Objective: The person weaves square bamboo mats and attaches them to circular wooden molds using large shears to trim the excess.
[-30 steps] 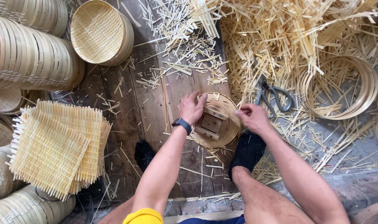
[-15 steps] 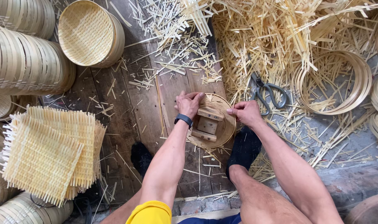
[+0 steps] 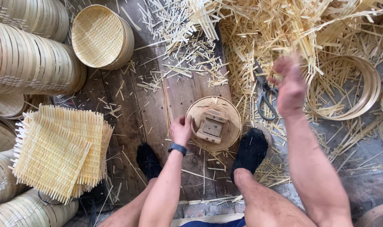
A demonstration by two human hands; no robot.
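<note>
A round bamboo basket frame (image 3: 231, 126) lies on the wooden boards between my feet, with a small wooden block (image 3: 211, 126) set inside it. My left hand (image 3: 181, 130), a dark watch on its wrist, grips the frame's left rim. My right hand (image 3: 290, 86) is lifted well above the floor to the right of the frame and is blurred by motion. Its fingers look loosely curled, and I cannot tell whether they hold any bamboo trimmings. Grey-handled scissors (image 3: 265, 98) lie on the floor just left of that hand.
Woven bamboo mats (image 3: 57, 151) are stacked at the left. A finished round basket (image 3: 101, 35) and rows of bamboo rings (image 3: 27, 63) lie at the upper left. Loose bamboo strips (image 3: 284, 29) cover the top right, beside bamboo hoops (image 3: 347, 88). My feet wear black socks (image 3: 250, 151).
My right hand has left the frame's right rim and swung up and to the right. My left hand has slid from the top of the frame to its left rim.
</note>
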